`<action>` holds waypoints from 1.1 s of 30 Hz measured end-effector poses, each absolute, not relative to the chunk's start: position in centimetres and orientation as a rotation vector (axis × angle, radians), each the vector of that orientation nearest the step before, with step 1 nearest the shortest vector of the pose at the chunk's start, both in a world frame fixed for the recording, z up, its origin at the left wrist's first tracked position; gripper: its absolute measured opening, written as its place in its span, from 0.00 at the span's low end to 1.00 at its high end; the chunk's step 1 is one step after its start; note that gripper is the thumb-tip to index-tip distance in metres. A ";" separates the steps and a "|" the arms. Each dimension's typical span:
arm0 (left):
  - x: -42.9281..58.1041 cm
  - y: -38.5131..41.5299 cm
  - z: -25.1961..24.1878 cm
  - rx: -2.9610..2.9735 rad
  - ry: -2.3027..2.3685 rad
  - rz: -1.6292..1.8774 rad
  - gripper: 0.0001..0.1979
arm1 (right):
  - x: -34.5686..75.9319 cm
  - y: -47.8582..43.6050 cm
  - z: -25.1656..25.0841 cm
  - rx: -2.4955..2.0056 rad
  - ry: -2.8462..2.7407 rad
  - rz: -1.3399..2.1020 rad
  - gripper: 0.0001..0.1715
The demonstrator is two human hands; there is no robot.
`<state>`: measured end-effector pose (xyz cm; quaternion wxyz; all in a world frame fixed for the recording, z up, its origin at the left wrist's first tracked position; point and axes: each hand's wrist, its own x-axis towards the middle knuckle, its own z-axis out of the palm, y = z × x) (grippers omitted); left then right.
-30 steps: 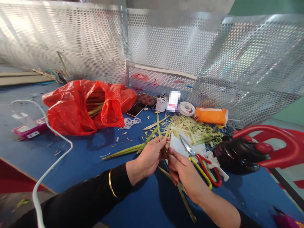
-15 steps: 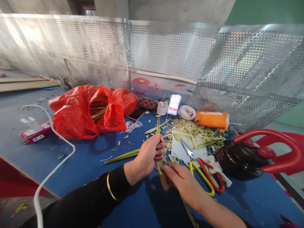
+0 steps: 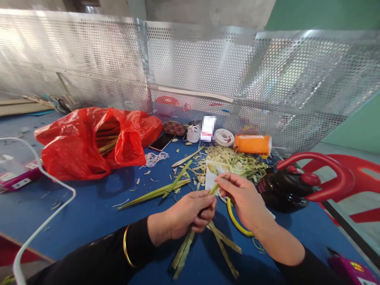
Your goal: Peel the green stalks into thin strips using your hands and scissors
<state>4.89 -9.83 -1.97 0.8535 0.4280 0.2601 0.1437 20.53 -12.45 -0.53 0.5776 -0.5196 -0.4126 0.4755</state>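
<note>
My left hand (image 3: 191,211) is closed around a bundle of green plant leaf strips (image 3: 214,189). Their long split tails (image 3: 183,253) hang below the fist and spread out toward me. With thumb and fingertips, my right hand (image 3: 245,200) pinches the upper end of the strips, just above the left fist. Scissors lie beneath my right hand, only their yellow handle (image 3: 234,217) showing clearly. Left of the hands, long green leaf strips (image 3: 154,193) rest on the blue table (image 3: 118,229), and a shorter strip (image 3: 179,180) crosses over them.
A red plastic bag (image 3: 74,146) holding stalks stands left. Plant shavings (image 3: 237,160), an orange packet (image 3: 252,144) and a tape roll (image 3: 225,137) lie behind my hands. A black jug (image 3: 286,190) with red handle stands right. A white cable (image 3: 44,221) crosses the left side.
My right hand has moved from below the left fist to its upper side. A short strip now lies across those on the table. The view has shifted right.
</note>
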 end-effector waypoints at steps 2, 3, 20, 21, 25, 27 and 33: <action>4.9 -9.7 -2.1 0.917 0.549 0.347 0.14 | 20.6 -12.5 -0.5 -1.219 -0.983 1.116 0.13; 5.0 -9.6 -2.1 0.927 0.557 0.387 0.17 | 20.6 -12.5 -0.5 -1.221 -0.999 1.124 0.14; 4.1 -8.3 -1.5 1.030 0.590 0.545 0.08 | 20.0 -12.7 -1.4 -1.283 -1.151 1.109 0.12; 3.7 -7.9 -1.0 0.990 0.581 0.568 0.07 | 20.2 -12.7 -1.4 -1.334 -1.215 1.041 0.11; 2.0 -5.8 1.2 0.695 0.604 0.733 0.08 | 20.5 -12.6 -1.7 -1.582 -1.710 0.736 0.06; 1.3 -4.9 1.9 0.538 0.619 0.784 0.11 | 20.1 -12.7 -2.3 -1.708 -1.923 0.629 0.05; 1.5 -4.2 1.5 0.407 0.648 0.798 0.10 | 18.9 -13.1 -4.0 -1.989 -2.034 0.367 0.05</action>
